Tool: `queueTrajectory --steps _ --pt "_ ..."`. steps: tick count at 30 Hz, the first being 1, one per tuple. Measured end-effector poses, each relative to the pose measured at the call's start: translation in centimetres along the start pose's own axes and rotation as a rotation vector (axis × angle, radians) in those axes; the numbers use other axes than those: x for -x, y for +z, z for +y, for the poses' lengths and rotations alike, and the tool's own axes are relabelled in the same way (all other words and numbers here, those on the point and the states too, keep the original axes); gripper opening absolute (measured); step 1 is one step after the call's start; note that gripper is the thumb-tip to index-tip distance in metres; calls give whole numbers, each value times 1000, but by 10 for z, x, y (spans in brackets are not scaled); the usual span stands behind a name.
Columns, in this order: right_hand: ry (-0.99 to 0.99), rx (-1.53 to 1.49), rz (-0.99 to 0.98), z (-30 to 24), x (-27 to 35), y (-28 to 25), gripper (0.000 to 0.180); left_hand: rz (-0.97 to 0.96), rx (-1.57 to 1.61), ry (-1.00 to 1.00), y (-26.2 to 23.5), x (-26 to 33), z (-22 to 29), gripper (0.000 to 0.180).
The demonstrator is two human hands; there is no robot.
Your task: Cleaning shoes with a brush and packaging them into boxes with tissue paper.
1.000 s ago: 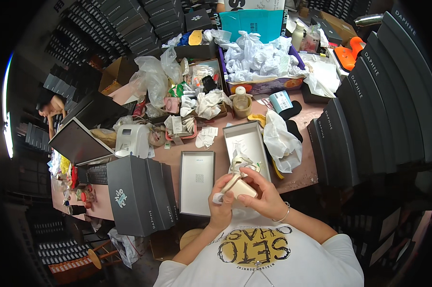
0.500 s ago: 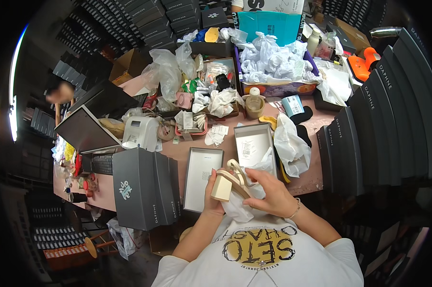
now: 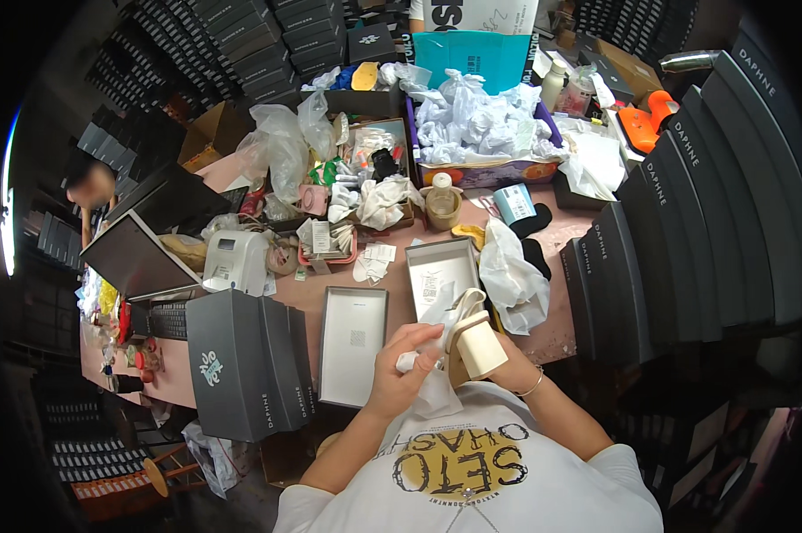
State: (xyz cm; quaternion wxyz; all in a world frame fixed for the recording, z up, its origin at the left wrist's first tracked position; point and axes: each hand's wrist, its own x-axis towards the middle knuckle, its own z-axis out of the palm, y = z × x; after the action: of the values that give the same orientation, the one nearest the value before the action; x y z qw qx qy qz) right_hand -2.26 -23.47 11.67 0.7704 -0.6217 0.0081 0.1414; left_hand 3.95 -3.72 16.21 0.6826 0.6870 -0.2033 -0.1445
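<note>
A cream block-heeled shoe (image 3: 483, 349) with a looped strap is in front of my chest, its heel towards me. My right hand (image 3: 515, 366) is closed round its right side, the fingers partly hidden behind the shoe. At the shoe's left, my left hand (image 3: 396, 373) pinches thin white tissue paper (image 3: 435, 396), which hangs down and also rises beside the strap. Just beyond the hands stands an open shoebox (image 3: 416, 258) with a white inside and a printed label. To its left lies a grey-edged box lid (image 3: 352, 362), inner side up.
Dark shoeboxes stand stacked at the left (image 3: 226, 373) and in a tall row at the right (image 3: 654, 266). Crumpled white paper (image 3: 518, 282) lies right of the open box. Further back are a jar with a bottle (image 3: 443, 206), a paper-filled purple box (image 3: 490, 169) and a white label printer (image 3: 234, 260).
The shoe has passed from my left hand to my right and turned, its heel now at the right. My left hand now grips the tissue paper. The whole view has shifted slightly.
</note>
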Motion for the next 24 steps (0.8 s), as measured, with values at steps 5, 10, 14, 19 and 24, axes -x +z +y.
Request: queueTrajectory --steps 5,10,14,19,24 --pt "41 -187 -18 15 4 0 49 -91 -90 75 8 -9 6 29" --pt "17 -229 -18 26 6 -2 49 -104 -16 90 14 -12 3 24" --pt "-74 -104 -28 16 9 -2 43 -121 49 35 13 -8 5 22" --pt "-96 -11 -32 9 7 3 37 -116 102 10 5 1 4 28" --pt "-163 232 60 20 1 6 33 -61 77 -34 2 12 3 30"
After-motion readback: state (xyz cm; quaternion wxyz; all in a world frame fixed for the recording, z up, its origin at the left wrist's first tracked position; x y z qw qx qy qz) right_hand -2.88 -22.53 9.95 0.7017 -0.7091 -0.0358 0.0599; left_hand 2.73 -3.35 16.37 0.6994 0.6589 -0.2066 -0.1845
